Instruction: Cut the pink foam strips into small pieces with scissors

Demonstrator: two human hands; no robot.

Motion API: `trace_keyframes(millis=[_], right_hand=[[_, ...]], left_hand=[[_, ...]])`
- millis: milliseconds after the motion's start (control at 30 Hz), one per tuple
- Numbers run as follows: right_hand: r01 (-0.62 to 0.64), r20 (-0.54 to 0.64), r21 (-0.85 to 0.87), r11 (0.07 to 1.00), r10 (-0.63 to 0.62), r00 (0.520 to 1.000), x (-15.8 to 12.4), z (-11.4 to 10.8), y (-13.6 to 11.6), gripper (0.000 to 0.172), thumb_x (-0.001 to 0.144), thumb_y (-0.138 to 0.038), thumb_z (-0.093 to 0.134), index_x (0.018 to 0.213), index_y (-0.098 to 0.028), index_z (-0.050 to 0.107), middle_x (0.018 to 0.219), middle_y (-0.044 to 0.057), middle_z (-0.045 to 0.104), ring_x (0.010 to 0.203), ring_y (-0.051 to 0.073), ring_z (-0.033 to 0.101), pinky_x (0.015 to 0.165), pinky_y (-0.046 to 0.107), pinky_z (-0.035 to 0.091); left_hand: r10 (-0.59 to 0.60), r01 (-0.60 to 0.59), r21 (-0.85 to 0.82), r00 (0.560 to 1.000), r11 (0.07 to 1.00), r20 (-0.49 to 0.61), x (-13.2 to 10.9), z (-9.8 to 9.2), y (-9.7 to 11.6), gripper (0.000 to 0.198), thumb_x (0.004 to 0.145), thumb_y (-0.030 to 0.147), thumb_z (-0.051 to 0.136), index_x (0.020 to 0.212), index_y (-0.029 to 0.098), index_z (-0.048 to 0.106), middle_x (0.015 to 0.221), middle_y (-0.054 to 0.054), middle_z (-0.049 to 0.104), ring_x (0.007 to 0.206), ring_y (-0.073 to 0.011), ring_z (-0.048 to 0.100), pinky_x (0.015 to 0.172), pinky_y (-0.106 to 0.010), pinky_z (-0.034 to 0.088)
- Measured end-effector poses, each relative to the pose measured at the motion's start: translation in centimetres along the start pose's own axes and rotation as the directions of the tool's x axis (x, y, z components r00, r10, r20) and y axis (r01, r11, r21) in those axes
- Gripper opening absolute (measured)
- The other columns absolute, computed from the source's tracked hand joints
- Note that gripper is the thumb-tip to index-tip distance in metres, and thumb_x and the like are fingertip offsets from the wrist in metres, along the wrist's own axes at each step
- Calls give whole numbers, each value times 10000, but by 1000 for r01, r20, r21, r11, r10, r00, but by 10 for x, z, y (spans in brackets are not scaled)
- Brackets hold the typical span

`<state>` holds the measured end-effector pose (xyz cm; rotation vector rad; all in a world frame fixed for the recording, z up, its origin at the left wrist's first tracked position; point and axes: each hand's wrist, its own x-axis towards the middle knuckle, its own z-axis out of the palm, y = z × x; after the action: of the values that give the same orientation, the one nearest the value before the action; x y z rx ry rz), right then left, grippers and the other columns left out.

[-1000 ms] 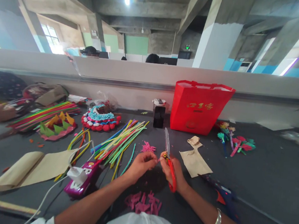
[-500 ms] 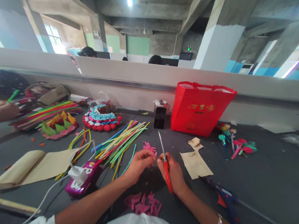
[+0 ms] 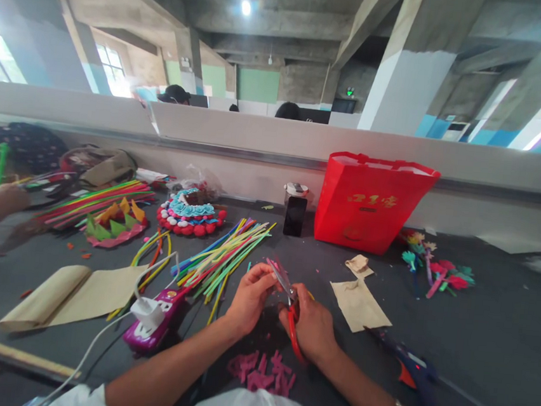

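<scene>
My right hand [image 3: 312,322] is wrapped round the red-handled scissors [image 3: 294,336], whose blades point up and left. Close beside the blades, my left hand [image 3: 251,295] has thumb and fingers pinched together; what lies between the fingertips is too small to make out. Bits of pink show just behind the blades, partly hidden. A small heap of cut pink pieces [image 3: 261,373] lies near my body, below both hands. Left of my left hand is a bundle of coloured pipe cleaners [image 3: 227,256].
A purple power strip [image 3: 156,326] with a white plug and cable sits at left, near brown paper [image 3: 99,292]. A phone [image 3: 294,217] and red bag [image 3: 373,206] stand behind. At right lie paper scraps [image 3: 360,304] and a glue gun [image 3: 411,363]. Another person's hand [image 3: 0,205] is far left.
The scissors have swung from pointing away from me to pointing left, with the blades brought to my left fingertips. The whole view has shifted slightly.
</scene>
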<state>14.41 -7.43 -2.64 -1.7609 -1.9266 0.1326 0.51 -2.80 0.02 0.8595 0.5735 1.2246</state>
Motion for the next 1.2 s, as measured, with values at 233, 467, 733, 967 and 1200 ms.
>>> trace_keyframes(millis=[233, 467, 733, 967, 1200], right_hand=[[-16, 11, -52, 999, 16, 1000, 0, 0, 1, 224, 826, -267, 540, 1035, -200, 494, 804, 20, 664, 690, 195, 644, 591, 247, 338], [-28, 28, -67, 997, 30, 999, 0, 3, 3, 157, 850, -260, 512, 995, -199, 507, 767, 10, 673, 632, 173, 644, 541, 237, 290], [-9, 31, -88, 996, 12, 999, 1, 5, 7, 90, 896, -256, 434, 898, -210, 511, 636, -18, 639, 569, 162, 625, 509, 238, 235], [-36, 6, -29, 999, 36, 999, 1, 3, 3, 138, 910, -331, 439, 934, -212, 504, 670, -16, 647, 581, 172, 634, 514, 236, 265], [-21, 13, -65, 998, 22, 1000, -2, 1, -1, 152, 884, -338, 501, 981, -221, 497, 761, -2, 671, 628, 189, 649, 533, 243, 285]], left_hand=[[30, -29, 39, 999, 999, -21, 0, -1, -1, 120, 725, 236, 701, 734, 176, 597, 660, 21, 612, 639, -115, 562, 680, -248, 435], [48, -47, 67, 999, 997, -15, 0, -1, -1, 110, 739, 242, 694, 743, 171, 609, 671, 14, 624, 645, -117, 569, 691, -254, 435], [35, -32, 83, 999, 996, -26, 1, 0, 0, 134, 714, 257, 715, 752, 168, 622, 660, 11, 606, 638, -118, 562, 684, -253, 431], [-6, 6, 12, 1000, 1000, -2, 2, 0, 2, 175, 701, 291, 722, 733, 161, 608, 654, 6, 582, 625, -114, 542, 643, -245, 425], [-9, 9, -32, 1000, 999, 6, 3, 0, 1, 166, 714, 268, 714, 758, 163, 593, 675, 15, 566, 601, -94, 508, 607, -225, 412]])
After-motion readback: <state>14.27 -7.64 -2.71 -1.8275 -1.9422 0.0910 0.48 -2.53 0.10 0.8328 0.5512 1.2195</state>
